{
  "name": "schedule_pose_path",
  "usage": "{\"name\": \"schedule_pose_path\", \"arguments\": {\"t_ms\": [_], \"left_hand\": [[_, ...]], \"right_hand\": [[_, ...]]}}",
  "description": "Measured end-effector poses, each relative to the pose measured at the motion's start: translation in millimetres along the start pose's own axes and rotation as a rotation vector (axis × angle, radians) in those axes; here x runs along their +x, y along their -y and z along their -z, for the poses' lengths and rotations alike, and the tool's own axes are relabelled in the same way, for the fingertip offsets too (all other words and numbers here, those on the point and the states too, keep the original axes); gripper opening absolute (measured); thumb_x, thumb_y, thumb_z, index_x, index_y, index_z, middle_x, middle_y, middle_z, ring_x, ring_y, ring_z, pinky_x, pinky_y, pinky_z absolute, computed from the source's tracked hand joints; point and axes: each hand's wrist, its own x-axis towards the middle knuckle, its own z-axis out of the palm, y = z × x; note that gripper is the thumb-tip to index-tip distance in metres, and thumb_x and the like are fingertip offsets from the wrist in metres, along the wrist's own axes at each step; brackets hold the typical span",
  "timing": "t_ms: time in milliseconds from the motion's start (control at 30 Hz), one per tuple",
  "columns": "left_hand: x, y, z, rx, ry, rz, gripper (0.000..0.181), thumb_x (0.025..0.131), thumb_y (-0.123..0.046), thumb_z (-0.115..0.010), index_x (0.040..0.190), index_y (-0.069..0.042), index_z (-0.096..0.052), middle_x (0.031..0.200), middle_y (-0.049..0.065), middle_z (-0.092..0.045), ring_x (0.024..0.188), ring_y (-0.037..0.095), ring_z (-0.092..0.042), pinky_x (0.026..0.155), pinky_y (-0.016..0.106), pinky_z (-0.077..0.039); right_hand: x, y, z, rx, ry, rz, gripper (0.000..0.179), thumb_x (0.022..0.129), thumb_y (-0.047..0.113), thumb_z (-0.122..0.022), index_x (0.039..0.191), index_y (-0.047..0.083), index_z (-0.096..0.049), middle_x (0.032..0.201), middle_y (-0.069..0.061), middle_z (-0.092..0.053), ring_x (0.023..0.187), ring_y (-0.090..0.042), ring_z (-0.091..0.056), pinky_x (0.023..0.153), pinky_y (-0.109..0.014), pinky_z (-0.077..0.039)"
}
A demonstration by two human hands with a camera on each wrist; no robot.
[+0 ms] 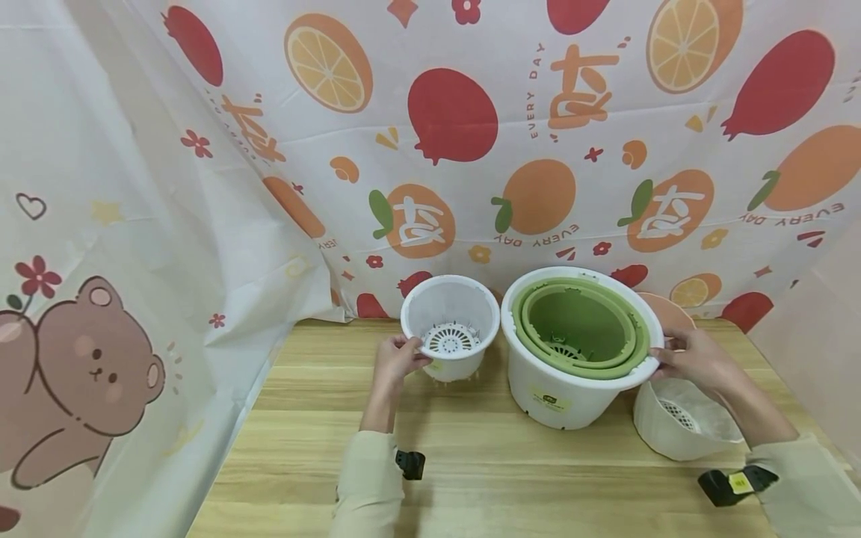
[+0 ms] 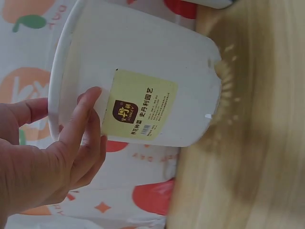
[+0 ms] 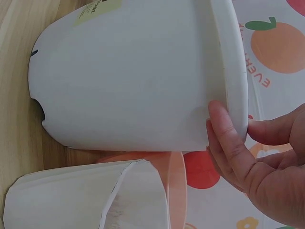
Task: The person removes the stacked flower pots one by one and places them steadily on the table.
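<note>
Plastic, we'd guess: stiff, light, slick. L hand (image 1: 398,357) pinches small white pot (image 1: 457,368) at rim, on/just above table (image 1: 498,471), unclear; R hand (image 1: 693,364) pinches rim of big white pot (image 1: 587,400) beside it. Nested green pots (image 1: 581,317) add wt; we'd lift two-handed

Table (image 1: 289,448): pale wood-grain surface
Back cloth (image 1: 511,75): white, fruit-printed, behind the surface's far edge
Left cloth (image 1: 148,194): white, bear-printed, beyond the left edge
Right sheet (image 1: 821,359): plain, beyond the right edge
Light: soft sheen toward the near edge
</note>
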Motion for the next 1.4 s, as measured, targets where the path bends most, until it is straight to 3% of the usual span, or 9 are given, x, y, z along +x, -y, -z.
{"name": "schedule_pose_path", "arguments": {"t_ms": [600, 1000, 1400], "left_hand": [[11.9, 20.4, -8.1, -0.001, -0.019, 0.036, 0.007, 0.085, 0.003, -0.049, 0.085, 0.007, -0.043, 0.087, 0.023, -0.053, 0.059, 0.014, -0.060, 0.067, 0.028, -0.055], [18.5, 19.8, -13.6, 0.013, -0.005, 0.031, 0.009, 0.087, 0.002, -0.050, 0.080, 0.007, -0.047, 0.084, 0.021, -0.054, 0.060, 0.014, -0.061, 0.066, 0.026, -0.055], [23.1, 20.9, -18.7, 0.017, 0.007, 0.027, 0.011, 0.090, 0.001, -0.049, 0.087, 0.011, -0.050, 0.082, 0.016, -0.054, 0.061, 0.014, -0.061, 0.065, 0.025, -0.055]], "right_hand": [[0.0, -1, 1, 0.045, 0.000, 0.027, 0.040, 0.089, -0.004, -0.048, 0.120, -0.024, -0.033, 0.093, -0.022, -0.052, 0.070, -0.011, -0.061, 0.065, -0.029, -0.055], [0.0, 0, 1, 0.027, 0.010, 0.012, 0.041, 0.090, -0.004, -0.047, 0.122, -0.024, -0.032, 0.094, -0.023, -0.051, 0.070, -0.012, -0.061, 0.066, -0.030, -0.055], [0.9, -2, -1, 0.038, 0.013, 0.020, 0.040, 0.091, -0.004, -0.047, 0.118, -0.027, -0.030, 0.094, -0.024, -0.052, 0.068, -0.011, -0.062, 0.065, -0.029, -0.055]]}}
